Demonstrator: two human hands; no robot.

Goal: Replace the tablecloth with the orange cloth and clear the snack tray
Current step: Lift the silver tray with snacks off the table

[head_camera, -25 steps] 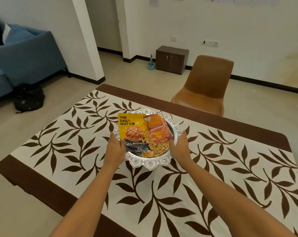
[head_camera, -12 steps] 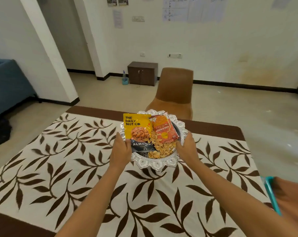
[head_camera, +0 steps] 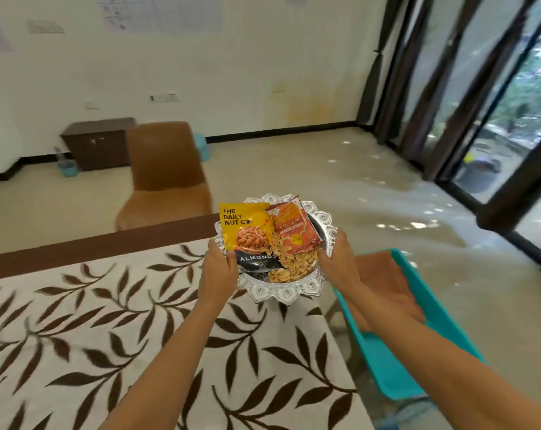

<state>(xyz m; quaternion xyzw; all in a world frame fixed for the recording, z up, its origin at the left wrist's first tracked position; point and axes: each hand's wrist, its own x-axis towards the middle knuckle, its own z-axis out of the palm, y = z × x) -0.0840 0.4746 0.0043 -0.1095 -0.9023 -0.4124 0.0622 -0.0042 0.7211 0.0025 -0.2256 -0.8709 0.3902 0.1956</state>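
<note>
Silver snack tray (head_camera: 286, 294) held over table corner; left hand (head_camera: 221, 271) grips rim at 9 o'clock, right hand (head_camera: 337, 259) at 3 o'clock; almond packet (head_camera: 245, 231), orange packet (head_camera: 295, 231) inside; leaf-print tablecloth (head_camera: 107, 321) at 7 o'clock; orange cloth (head_camera: 384, 280) at 4 o'clock, on teal chair (head_camera: 418, 352).

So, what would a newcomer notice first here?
At the centre, the left hand and the right hand hold an ornate silver tray with a yellow almond packet and an orange-red snack packet. Below-left lies the white tablecloth with brown leaves; at right, an orange cloth rests on a turquoise chair.
</note>
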